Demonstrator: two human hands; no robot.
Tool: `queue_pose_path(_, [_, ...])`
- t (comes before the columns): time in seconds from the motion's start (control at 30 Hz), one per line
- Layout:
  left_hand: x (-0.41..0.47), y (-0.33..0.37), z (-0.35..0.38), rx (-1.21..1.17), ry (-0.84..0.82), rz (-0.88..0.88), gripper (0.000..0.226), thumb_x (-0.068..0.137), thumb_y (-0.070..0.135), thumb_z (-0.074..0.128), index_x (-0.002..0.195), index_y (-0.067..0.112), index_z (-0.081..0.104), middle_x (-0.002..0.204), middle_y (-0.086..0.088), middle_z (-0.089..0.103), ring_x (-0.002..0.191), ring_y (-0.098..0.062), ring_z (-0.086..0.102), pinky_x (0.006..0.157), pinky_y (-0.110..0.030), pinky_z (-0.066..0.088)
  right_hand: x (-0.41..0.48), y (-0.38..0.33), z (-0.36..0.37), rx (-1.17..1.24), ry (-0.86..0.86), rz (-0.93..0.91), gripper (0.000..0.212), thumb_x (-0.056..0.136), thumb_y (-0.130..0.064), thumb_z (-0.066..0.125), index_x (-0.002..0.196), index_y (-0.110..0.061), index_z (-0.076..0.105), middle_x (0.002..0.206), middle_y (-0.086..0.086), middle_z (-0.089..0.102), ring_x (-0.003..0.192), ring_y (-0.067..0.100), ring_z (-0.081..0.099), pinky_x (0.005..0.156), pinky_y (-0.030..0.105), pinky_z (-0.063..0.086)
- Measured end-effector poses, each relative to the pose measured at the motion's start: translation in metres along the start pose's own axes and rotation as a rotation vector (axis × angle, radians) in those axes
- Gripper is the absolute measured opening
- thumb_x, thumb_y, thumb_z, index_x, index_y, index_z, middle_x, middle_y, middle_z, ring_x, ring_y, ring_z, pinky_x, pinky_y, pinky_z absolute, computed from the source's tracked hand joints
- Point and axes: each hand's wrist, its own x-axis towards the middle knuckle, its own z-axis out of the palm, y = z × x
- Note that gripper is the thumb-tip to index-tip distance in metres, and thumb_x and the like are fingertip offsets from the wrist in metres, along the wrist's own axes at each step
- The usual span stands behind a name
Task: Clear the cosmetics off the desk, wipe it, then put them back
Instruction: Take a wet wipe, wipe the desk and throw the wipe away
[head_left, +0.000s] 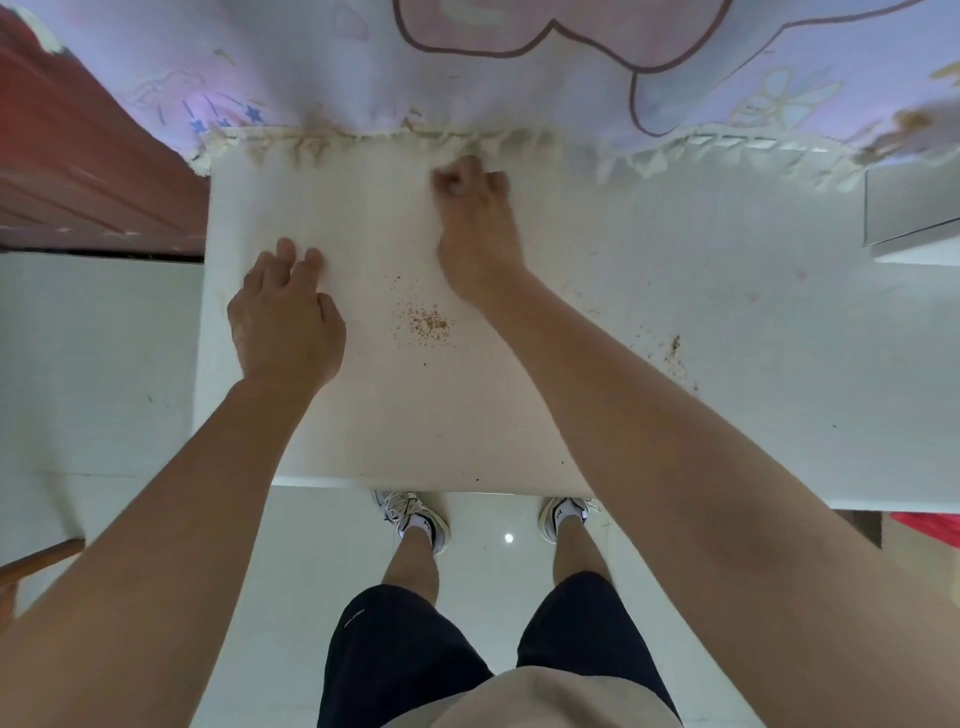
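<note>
Bare hands (285, 317) press smooth, crumb-speckled desk (675, 312), seemingly.

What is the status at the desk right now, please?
Left hand flat on desk, empty. Right hand curled by curtain fringe; contents unclear. No cosmetics visible; brown crumbs unwiped.

A white desk (727, 332) is seen bare over most of its top. Brown crumbs (423, 322) are scattered between the two hands. A frilled cloth edge (363, 137) (stained, possibly a curtain hem) is draped just beyond the right hand (475, 223).
</note>
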Motion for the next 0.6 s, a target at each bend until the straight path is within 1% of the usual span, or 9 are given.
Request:
queue_pose_path(0.1, [-0.004, -0.001, 0.003, 0.007, -0.013, 0.013, 0.05, 0.093, 0.01, 0.044, 0.143, 0.011, 0.043, 0.154, -0.014, 0.034, 0.142, -0.034, 0.03, 0.106, -0.054, 0.031, -0.021, -0.002, 0.0, 0.143, -0.123, -0.185, 0.053, 0.087, 0.014, 0.042, 0.131, -0.009, 0.06, 0.129, 0.005, 0.049, 0.114, 0.025, 0.042, 0.098, 0.027, 0.042])
queue_pose_path(0.17, [-0.004, -0.002, 0.004, 0.009, -0.017, 0.006, 0.051, 0.093, 0.011, 0.043, 0.144, 0.012, 0.042, 0.155, -0.013, 0.033, 0.143, -0.033, 0.028, 0.107, -0.054, 0.029, -0.038, 0.024, -0.012, 0.225, 0.009, -0.144, 0.051, 0.087, 0.014, 0.044, 0.126, -0.009, 0.066, 0.126, 0.007, 0.054, 0.113, 0.025, 0.045, 0.096, 0.022, 0.039])
queue_pose_path(0.23, [-0.005, -0.002, 0.005, 0.016, -0.02, 0.001, 0.052, 0.093, 0.013, 0.043, 0.145, 0.012, 0.04, 0.156, -0.013, 0.031, 0.143, -0.033, 0.026, 0.108, -0.054, 0.027, -0.05, 0.063, -0.028, 0.283, 0.243, 0.063, 0.053, 0.083, 0.014, 0.042, 0.121, -0.011, 0.068, 0.123, 0.01, 0.055, 0.111, 0.026, 0.047, 0.096, 0.019, 0.04])
queue_pose_path(0.3, [-0.005, -0.001, 0.007, 0.026, -0.031, 0.005, 0.052, 0.094, 0.015, 0.042, 0.146, 0.012, 0.037, 0.157, -0.013, 0.028, 0.144, -0.034, 0.024, 0.109, -0.054, 0.024, -0.058, 0.105, -0.044, 0.33, 0.482, 0.369, 0.053, 0.082, 0.01, 0.04, 0.12, -0.015, 0.068, 0.12, 0.01, 0.053, 0.106, 0.021, 0.046, 0.094, 0.009, 0.034])
queue_pose_path(0.37, [-0.005, 0.0, 0.006, 0.029, -0.048, -0.005, 0.052, 0.095, 0.017, 0.04, 0.147, 0.013, 0.035, 0.158, -0.013, 0.026, 0.145, -0.034, 0.022, 0.11, -0.054, 0.024, -0.064, 0.14, -0.054, 0.314, 0.603, 0.632, 0.05, 0.083, 0.005, 0.042, 0.122, -0.016, 0.065, 0.118, 0.006, 0.05, 0.103, 0.017, 0.047, 0.094, 0.01, 0.035])
queue_pose_path(0.4, [-0.004, 0.001, 0.005, 0.03, -0.055, -0.012, 0.052, 0.095, 0.017, 0.039, 0.147, 0.013, 0.035, 0.158, -0.013, 0.026, 0.145, -0.034, 0.022, 0.11, -0.054, 0.024, -0.068, 0.151, -0.055, 0.257, 0.565, 0.735, 0.05, 0.084, 0.004, 0.042, 0.125, -0.016, 0.062, 0.12, 0.006, 0.048, 0.105, 0.02, 0.048, 0.095, 0.015, 0.037])
queue_pose_path(0.47, [-0.003, 0.002, 0.003, 0.031, -0.066, -0.021, 0.051, 0.096, 0.017, 0.038, 0.147, 0.012, 0.035, 0.158, -0.014, 0.026, 0.145, -0.034, 0.022, 0.11, -0.055, 0.025, -0.077, 0.151, -0.048, 0.1, 0.425, 0.754, 0.057, 0.082, 0.009, 0.039, 0.13, -0.013, 0.058, 0.128, 0.011, 0.046, 0.111, 0.031, 0.044, 0.09, 0.017, 0.031])
queue_pose_path(0.53, [-0.001, 0.005, 0.0, 0.028, -0.082, -0.023, 0.051, 0.097, 0.016, 0.037, 0.148, 0.011, 0.035, 0.158, -0.014, 0.025, 0.145, -0.035, 0.021, 0.113, -0.054, 0.025, -0.08, 0.123, -0.036, 0.094, 0.318, 0.585, 0.055, 0.082, 0.01, 0.04, 0.131, -0.009, 0.057, 0.13, 0.016, 0.047, 0.113, 0.036, 0.043, 0.09, 0.023, 0.031])
queue_pose_path(0.6, [-0.002, 0.008, -0.002, 0.026, -0.112, -0.031, 0.051, 0.099, 0.015, 0.034, 0.15, 0.011, 0.031, 0.16, -0.014, 0.02, 0.146, -0.034, 0.018, 0.115, -0.053, 0.023, -0.081, 0.083, -0.024, 0.175, 0.204, 0.371, 0.047, 0.085, 0.01, 0.044, 0.127, -0.007, 0.06, 0.128, 0.016, 0.048, 0.113, 0.036, 0.044, 0.094, 0.033, 0.04])
